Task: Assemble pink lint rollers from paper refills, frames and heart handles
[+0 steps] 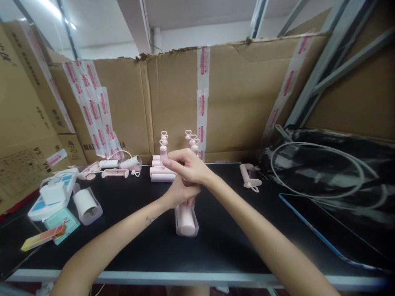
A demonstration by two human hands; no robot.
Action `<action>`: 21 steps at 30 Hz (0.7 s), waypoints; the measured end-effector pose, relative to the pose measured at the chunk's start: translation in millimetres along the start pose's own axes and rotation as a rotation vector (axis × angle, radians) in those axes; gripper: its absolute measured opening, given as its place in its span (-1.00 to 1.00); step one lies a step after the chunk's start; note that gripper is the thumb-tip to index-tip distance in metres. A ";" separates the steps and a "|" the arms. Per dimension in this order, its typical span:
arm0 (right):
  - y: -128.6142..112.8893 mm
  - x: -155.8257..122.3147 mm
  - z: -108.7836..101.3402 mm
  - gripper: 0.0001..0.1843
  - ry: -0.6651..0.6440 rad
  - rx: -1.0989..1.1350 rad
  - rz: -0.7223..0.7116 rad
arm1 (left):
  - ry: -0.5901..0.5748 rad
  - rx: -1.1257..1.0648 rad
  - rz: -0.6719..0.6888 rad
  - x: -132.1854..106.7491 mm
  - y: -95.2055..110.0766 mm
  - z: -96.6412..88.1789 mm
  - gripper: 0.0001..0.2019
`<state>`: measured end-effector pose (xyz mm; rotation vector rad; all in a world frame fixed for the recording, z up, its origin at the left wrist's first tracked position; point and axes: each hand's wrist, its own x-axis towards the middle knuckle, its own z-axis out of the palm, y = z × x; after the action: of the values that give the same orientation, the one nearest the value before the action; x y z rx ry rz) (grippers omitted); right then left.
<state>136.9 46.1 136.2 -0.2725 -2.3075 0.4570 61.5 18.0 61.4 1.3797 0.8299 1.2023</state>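
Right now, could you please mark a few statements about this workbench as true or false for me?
1. The left hand holds the upper end of the pink roller in its clear case. True.
2. The right hand lies flat on the table, far from the left. False: it sits just above the left hand, touching it.
3. The table is white. False: it is black.
4. Pink heart-topped handles stand upright behind the hands. True.
5. The white cable loop lies left of the hands. False: it lies to their right.
6. A cardboard wall backs the table. True.
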 end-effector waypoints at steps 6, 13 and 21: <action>9.1 4.4 -9.1 -0.47 -0.127 -0.073 -0.112 | -0.034 0.018 0.107 0.9 -6.4 -1.6 -0.68; 12.1 0.5 1.7 -0.48 -0.057 0.148 -0.097 | -0.006 -0.082 0.121 2.2 -10.4 1.6 -0.79; 9.2 -7.0 11.7 -0.61 0.189 -0.043 -0.100 | 0.057 -0.121 0.152 4.4 -12.0 4.2 -0.79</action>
<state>133.9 49.3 120.4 -0.2109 -2.1365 0.3174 68.3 23.3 51.0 1.3338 0.6894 1.3922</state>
